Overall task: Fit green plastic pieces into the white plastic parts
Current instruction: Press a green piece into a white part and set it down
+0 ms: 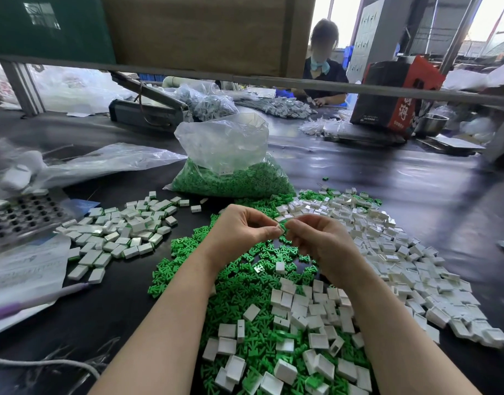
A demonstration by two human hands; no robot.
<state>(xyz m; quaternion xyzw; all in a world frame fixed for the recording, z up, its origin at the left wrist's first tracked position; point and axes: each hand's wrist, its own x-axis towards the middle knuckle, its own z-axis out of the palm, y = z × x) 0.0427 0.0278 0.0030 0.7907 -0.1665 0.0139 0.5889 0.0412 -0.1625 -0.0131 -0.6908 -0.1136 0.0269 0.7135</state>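
My left hand and my right hand meet fingertip to fingertip above a heap of loose green plastic pieces. Between the fingertips sits a small white plastic part with a bit of green beside it; my left fingers pinch the white part and my right fingers pinch the green piece. How the two pieces sit together is hidden by the fingers. Loose white plastic parts lie heaped to the right and in front, mixed over the green ones.
A pile of white parts showing green edges lies at left. A clear bag of green pieces stands behind the hands. A perforated metal tray and plastic sheets are at far left. Another person works across the dark table.
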